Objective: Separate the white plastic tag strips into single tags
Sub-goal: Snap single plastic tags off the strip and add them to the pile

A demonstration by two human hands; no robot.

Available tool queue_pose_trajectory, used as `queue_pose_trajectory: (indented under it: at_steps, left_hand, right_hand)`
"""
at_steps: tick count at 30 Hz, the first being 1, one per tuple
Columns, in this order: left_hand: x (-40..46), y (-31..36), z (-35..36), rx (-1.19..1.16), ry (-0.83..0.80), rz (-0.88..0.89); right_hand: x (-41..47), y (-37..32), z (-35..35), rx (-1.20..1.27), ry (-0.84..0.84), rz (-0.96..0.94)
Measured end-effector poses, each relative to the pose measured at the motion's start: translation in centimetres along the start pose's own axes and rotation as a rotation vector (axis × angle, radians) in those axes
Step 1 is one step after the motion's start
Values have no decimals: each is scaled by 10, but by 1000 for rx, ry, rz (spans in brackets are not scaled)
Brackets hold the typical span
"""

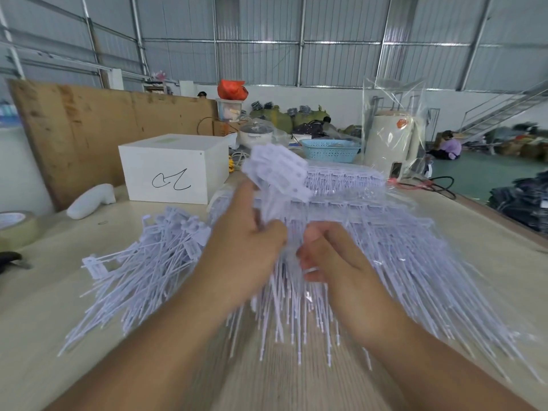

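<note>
My left hand [246, 244] grips a bunch of white plastic tags [278, 170] by their stems, with the flat heads fanned upward and blurred. My right hand [329, 256] sits just to its right, fingers curled and pinching thin white stems over the stack of joined tag strips [400, 232], which covers the middle and right of the table. A loose heap of single tags [148, 256] lies to the left, tails pointing toward me.
A white box with a black scribble [175, 170] stands behind the heap, beside a white foam piece [92, 200] and a tape roll [14, 229]. A blue basket [330, 150] and a wrapped white cylinder [388, 143] stand at the back. The table edge [486, 212] runs along the right.
</note>
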State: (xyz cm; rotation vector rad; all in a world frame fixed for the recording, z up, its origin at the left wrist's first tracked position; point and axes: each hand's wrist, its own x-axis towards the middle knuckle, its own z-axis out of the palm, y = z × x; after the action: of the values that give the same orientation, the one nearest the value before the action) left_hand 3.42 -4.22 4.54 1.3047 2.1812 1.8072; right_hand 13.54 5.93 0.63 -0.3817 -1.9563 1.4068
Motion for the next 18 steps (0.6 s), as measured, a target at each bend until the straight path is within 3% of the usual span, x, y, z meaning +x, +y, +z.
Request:
queue_pose_trajectory:
  at_steps: [3, 7, 9, 13, 18]
  left_hand:
    - [25, -26, -28, 182, 217, 3]
    - [43, -67, -59, 628, 245, -300]
    - [43, -77, -64, 781, 186, -386]
    - [44, -84, -64, 1006, 168, -370]
    - [45, -94, -64, 1082, 221, -378]
  right_hand:
    - [-3, 4, -1, -230, -170, -81]
    - [-4, 9, 1, -545, -346, -94]
    - [-5, 9, 3, -596, -337, -132]
    - [-5, 9, 3, -697, -275, -253]
    - [-4, 13, 1, -794, -272, -243]
